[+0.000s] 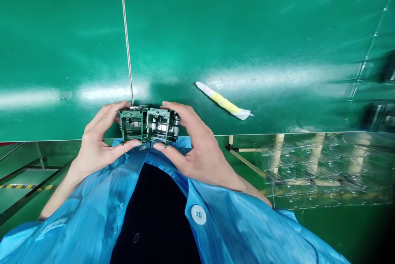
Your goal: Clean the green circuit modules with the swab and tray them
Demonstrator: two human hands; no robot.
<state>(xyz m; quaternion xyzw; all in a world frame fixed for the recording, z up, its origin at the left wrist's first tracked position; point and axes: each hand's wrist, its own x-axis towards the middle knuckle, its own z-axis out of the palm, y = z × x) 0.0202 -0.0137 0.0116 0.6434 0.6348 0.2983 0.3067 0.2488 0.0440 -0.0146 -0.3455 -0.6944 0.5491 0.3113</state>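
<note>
My left hand point(103, 134) grips a dark green, open-framed plastic housing point(132, 125), thumb below and fingers at the top. A second, similar green housing point(163, 126) with shiny metal parts inside is held by my right hand point(197, 142) in the same way. Both are side by side at the table's front edge, their near sides touching or almost touching; whether they are joined I cannot tell. To the right on the table lies a thin marker-like stick point(220, 100), wrapped in white and yellow, with a dark tip.
The green tabletop point(231, 29) has a pale seam point(126, 29) running away from me. Clear plastic trays point(324, 165) rest on a pipe rack below the edge at right. Dark objects point(382, 116) stand at the far right; a metal frame point(37, 169) is at lower left.
</note>
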